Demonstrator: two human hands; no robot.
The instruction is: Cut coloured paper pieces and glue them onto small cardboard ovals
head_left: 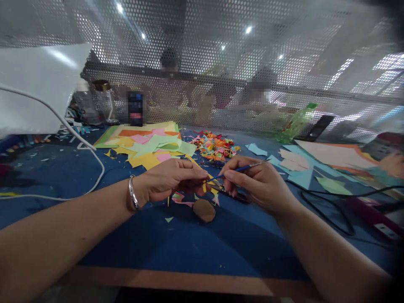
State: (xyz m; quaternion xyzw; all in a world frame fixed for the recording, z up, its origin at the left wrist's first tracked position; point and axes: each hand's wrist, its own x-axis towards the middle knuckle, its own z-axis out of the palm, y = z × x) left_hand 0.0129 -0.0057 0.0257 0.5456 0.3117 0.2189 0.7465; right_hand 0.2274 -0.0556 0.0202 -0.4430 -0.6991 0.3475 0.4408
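My right hand (252, 181) pinches a thin blue-handled paintbrush (244, 168), its metal end pointing up to the right and its other end reaching the left fingertips. My left hand (176, 179), with a silver bangle on the wrist, is closed at the fingertips on a narrow yellow paper strip (204, 186). The two hands almost meet over the blue table. Just below them lies a round brown piece (204, 210) among pink, yellow and green paper scraps (178, 197). A dark-handled tool, partly hidden, lies beneath my right hand.
Behind my hands are coloured paper sheets (151, 145) and a heap of small cut paper pieces (216, 145). Blue and pink paper (299, 164) lies at right, near a green bottle (296, 124) and black cable (331, 219). A white cable (102, 168) crosses the left. A perforated screen stands behind.
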